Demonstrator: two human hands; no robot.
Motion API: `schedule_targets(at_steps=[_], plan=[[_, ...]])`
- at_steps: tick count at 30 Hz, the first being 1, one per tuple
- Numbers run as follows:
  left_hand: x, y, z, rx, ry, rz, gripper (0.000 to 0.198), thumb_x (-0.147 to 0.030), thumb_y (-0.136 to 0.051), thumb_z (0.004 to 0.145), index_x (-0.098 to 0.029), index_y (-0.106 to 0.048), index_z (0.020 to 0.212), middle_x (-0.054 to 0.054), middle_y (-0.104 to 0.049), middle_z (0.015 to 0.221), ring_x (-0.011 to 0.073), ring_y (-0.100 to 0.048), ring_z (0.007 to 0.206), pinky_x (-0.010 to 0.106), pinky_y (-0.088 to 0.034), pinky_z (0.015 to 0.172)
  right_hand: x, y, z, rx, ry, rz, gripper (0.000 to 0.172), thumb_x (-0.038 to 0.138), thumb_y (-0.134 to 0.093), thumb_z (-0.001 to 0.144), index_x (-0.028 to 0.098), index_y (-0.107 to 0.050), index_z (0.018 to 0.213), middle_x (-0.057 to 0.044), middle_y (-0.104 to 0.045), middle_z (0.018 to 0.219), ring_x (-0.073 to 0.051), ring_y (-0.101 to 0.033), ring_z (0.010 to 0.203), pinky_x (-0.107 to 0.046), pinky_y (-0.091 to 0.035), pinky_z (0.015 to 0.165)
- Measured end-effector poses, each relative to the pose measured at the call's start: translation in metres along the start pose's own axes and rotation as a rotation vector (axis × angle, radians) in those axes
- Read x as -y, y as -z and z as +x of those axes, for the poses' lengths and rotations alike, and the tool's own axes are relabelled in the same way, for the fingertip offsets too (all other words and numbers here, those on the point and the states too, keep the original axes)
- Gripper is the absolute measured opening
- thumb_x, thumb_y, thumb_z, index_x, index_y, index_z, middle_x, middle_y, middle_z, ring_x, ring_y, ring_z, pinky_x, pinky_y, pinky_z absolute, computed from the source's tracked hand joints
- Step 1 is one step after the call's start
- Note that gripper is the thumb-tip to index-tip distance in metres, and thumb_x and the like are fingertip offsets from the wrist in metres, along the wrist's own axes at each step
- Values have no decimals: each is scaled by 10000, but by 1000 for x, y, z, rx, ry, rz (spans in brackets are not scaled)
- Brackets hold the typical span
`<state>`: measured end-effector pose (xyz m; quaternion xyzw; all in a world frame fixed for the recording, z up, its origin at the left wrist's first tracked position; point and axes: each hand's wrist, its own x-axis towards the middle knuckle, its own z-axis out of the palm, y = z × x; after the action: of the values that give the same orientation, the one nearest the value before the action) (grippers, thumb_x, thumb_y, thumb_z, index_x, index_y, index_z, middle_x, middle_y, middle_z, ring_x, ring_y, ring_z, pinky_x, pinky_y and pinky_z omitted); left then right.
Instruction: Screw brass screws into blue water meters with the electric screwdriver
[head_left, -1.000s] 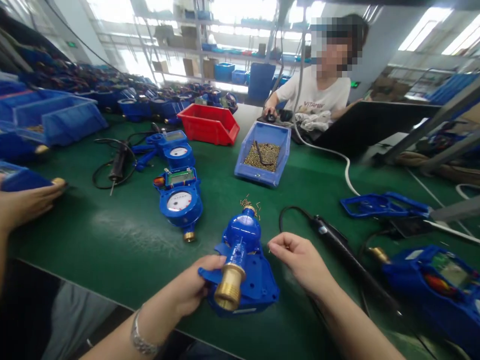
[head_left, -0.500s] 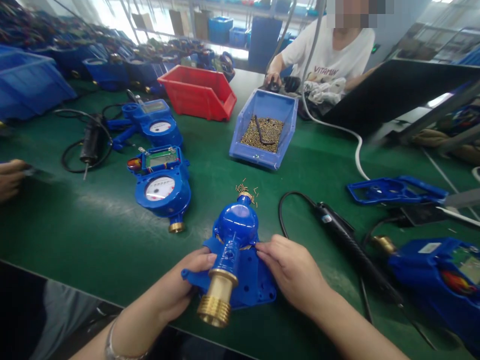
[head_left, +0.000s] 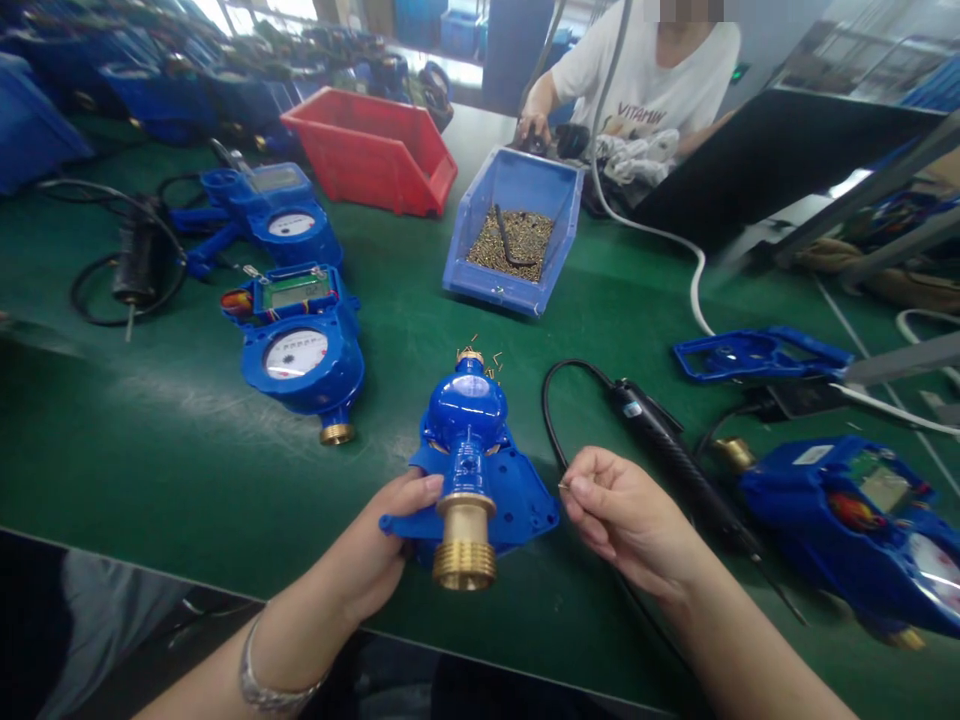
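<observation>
A blue water meter (head_left: 469, 410) with brass threaded ends lies face down before me, its blue plastic housing beneath. My left hand (head_left: 397, 535) grips the housing's left side, thumb on top. Just right of the housing, my right hand (head_left: 622, 515) pinches a small brass screw (head_left: 564, 486) between thumb and fingertips. Several loose screws (head_left: 492, 370) lie by the meter's far brass end. To the right rests a black electric screwdriver (head_left: 675, 455) with its cable.
A blue bin (head_left: 457, 265) of small screws holds a bent black rod. Beside it stands a red bin (head_left: 352, 180). Open water meters lie left (head_left: 300, 345) and right (head_left: 847, 520). A blue frame cover (head_left: 757, 355) is at right. Another person (head_left: 652, 80) sits across the table.
My right hand has drawn away from the meter to the right, and a screw now shows in its fingers. The meter has turned slightly in my left hand. The whole view has shifted.
</observation>
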<state>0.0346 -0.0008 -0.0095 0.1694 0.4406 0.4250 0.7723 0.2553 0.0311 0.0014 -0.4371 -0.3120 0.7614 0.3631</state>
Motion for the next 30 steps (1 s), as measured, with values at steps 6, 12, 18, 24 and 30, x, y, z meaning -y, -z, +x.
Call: schedule_targets(at_steps=[6,12,18,24,30], plan=[[-1,-1,1,37,-13,-5,191,-345,-684,701,-166,-694,768,12,-702,766,149,-630,721,238,-496,718,-8,2,-6,-56,-5,-171,409,411,-792,564,123,-502,583,63,-415,471,-15,-293,393,-154,-152,372],[1,1,1,10,-12,24,194,-338,-658,719,-152,-681,766,28,-694,721,188,-632,755,284,-479,763,-5,-4,-3,-39,38,-391,348,345,-785,575,127,-517,614,42,-471,538,-58,-384,512,-185,-276,485],[1,1,1,11,-6,-16,195,-342,-681,689,-159,-676,756,12,-690,722,166,-617,690,273,-481,729,2,-2,-5,-84,13,-84,421,286,-785,589,152,-523,890,31,-539,692,-61,-482,545,-168,-383,475],[2,-1,0,-19,-29,11,226,-362,-692,671,-160,-684,771,14,-696,750,178,-623,753,255,-479,710,-5,11,-3,-118,-23,97,407,141,-824,504,117,-574,824,-53,-663,841,-117,-653,724,-185,-524,696],[6,-5,0,-89,-27,10,302,-414,-729,612,-146,-690,746,19,-696,734,175,-615,726,241,-474,681,-10,14,6,-190,4,88,393,222,-835,528,109,-573,797,-74,-688,768,-132,-659,633,-179,-543,556]])
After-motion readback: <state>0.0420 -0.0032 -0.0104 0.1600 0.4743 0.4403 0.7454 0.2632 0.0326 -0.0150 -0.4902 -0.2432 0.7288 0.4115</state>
